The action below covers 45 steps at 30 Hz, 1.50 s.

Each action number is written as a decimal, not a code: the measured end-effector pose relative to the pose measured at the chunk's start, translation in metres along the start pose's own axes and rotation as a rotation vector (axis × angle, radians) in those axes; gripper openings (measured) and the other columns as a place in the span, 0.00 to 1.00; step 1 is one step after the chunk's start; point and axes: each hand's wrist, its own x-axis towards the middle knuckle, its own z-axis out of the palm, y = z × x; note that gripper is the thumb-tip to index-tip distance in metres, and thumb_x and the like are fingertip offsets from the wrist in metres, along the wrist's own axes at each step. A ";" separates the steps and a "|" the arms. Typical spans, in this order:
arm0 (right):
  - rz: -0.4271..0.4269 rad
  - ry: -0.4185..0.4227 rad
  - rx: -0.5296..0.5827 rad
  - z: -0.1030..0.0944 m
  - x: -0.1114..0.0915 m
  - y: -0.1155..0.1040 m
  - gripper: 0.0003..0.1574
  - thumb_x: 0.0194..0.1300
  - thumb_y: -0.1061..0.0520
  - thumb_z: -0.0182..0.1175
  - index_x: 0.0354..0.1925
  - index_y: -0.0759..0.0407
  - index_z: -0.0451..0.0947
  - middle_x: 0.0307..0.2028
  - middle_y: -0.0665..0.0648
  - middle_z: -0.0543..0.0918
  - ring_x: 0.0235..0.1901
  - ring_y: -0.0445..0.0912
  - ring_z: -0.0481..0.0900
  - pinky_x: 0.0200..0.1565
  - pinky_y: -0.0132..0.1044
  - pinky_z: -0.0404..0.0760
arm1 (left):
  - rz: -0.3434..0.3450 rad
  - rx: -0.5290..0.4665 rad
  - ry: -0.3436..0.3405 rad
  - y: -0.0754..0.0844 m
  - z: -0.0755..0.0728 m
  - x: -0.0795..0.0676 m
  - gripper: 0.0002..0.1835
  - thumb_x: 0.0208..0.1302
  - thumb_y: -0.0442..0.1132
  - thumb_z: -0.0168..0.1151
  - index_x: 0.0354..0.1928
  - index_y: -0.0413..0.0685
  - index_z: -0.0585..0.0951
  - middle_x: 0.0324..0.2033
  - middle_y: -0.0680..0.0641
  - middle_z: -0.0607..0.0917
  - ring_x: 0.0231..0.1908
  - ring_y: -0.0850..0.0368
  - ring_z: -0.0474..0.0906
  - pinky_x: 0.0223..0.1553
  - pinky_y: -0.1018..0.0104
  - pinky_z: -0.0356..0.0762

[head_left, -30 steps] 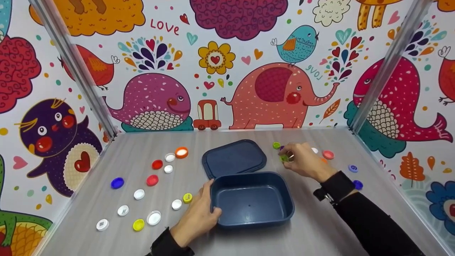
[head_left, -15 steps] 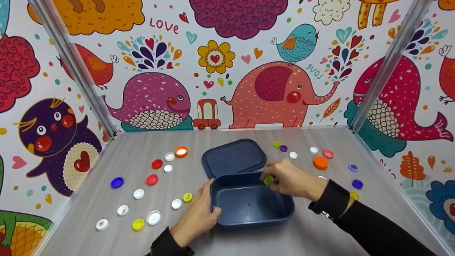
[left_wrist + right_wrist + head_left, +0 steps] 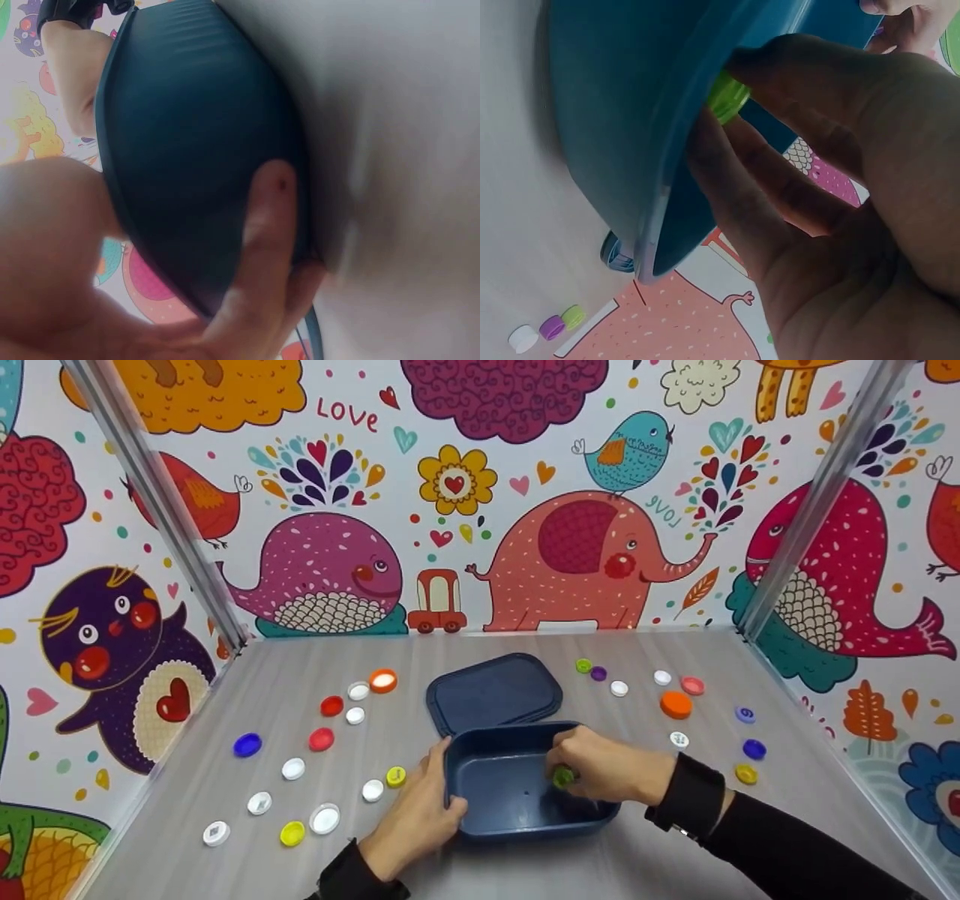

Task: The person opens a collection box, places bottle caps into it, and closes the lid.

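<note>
A dark blue plastic box (image 3: 536, 834) stands at the middle of the table. My left hand (image 3: 417, 814) grips its left side, with the thumb over the rim and the fingers along the outer wall, as the left wrist view shows. Inside the box, toward its right end, my right hand (image 3: 611, 766) pinches a green bottle cap (image 3: 563, 777) between thumb and fingers. The right wrist view shows the cap (image 3: 727, 97) just past the rim. Part of the box's right wall is hidden behind the right hand.
Behind the box lies its dark blue lid (image 3: 495, 690). Several loose caps lie to the left, among them a blue cap (image 3: 247, 745); several more lie to the right, including an orange cap (image 3: 676, 704). Patterned panels (image 3: 480, 547) enclose the table's back and sides.
My right hand has carried the green cap from the table at the back right, leftward and toward me, down into the box. The left hand has stayed on the box.
</note>
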 end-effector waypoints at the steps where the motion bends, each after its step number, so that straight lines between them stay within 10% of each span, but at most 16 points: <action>1: 0.000 -0.005 0.009 0.000 0.000 0.000 0.18 0.66 0.70 0.81 0.53 0.60 0.96 0.46 0.59 0.93 0.45 0.45 0.92 0.50 0.35 0.96 | 0.000 0.000 0.000 0.000 0.000 0.000 0.51 0.71 0.32 0.71 0.92 0.35 0.58 0.86 0.21 0.67 0.85 0.25 0.69 0.85 0.27 0.69; 20: 0.019 0.010 0.034 0.001 -0.001 -0.002 0.19 0.69 0.69 0.79 0.57 0.60 0.95 0.47 0.62 0.92 0.48 0.51 0.93 0.52 0.36 0.95 | 0.033 0.012 0.019 -0.002 0.000 -0.001 0.51 0.68 0.32 0.70 0.90 0.33 0.59 0.84 0.21 0.70 0.84 0.26 0.71 0.83 0.29 0.72; 32: -0.016 0.184 0.010 -0.004 -0.007 0.007 0.18 0.69 0.67 0.79 0.56 0.59 0.94 0.51 0.61 0.94 0.48 0.54 0.94 0.52 0.43 0.96 | 0.017 0.016 0.008 -0.003 0.000 0.001 0.52 0.69 0.32 0.71 0.91 0.34 0.58 0.85 0.22 0.70 0.84 0.27 0.71 0.83 0.29 0.72; 45: 0.254 0.338 -0.023 -0.014 -0.025 0.038 0.21 0.73 0.57 0.82 0.61 0.55 0.93 0.55 0.61 0.92 0.51 0.55 0.92 0.48 0.44 0.97 | 0.039 0.007 0.008 -0.003 0.001 0.000 0.52 0.68 0.33 0.70 0.91 0.34 0.58 0.85 0.21 0.69 0.84 0.27 0.72 0.83 0.29 0.72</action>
